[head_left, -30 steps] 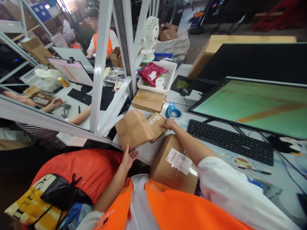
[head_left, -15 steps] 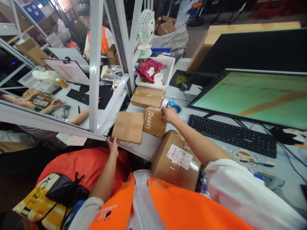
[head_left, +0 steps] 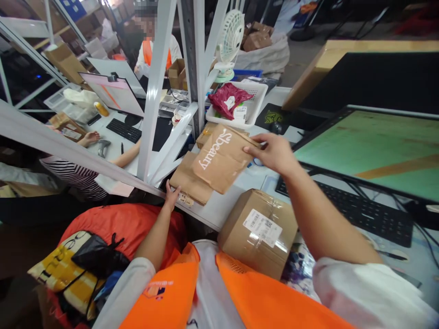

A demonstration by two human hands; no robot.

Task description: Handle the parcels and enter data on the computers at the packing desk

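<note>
My right hand [head_left: 270, 151] is closed on the right edge of a brown cardboard package [head_left: 222, 157] with white "Sbeauty" lettering, thumb on top. The package is tilted and overlaps a flat cardboard box [head_left: 187, 180] on the desk's left side. At that flat box's near left corner, my left hand [head_left: 172, 195] grips the edge between thumb and fingers. Behind the lettered package, another taped cardboard box [head_left: 205, 137] is partly covered. A larger cardboard box [head_left: 257, 233] with a white label stands close to my body.
A white basket [head_left: 259, 103] with a dark red bag [head_left: 228, 98] stands at the back, near a fan [head_left: 231, 36]. White metal posts [head_left: 156, 91] border the left. To the right are a keyboard [head_left: 360, 210] and monitor [head_left: 373, 141]. A co-worker's hand [head_left: 91, 137] shows beyond the frame.
My right hand has raised the lettered package off the desk and tilted it leftward over the flat box. The left hand still grips that box's corner. The whole view has shifted slightly.
</note>
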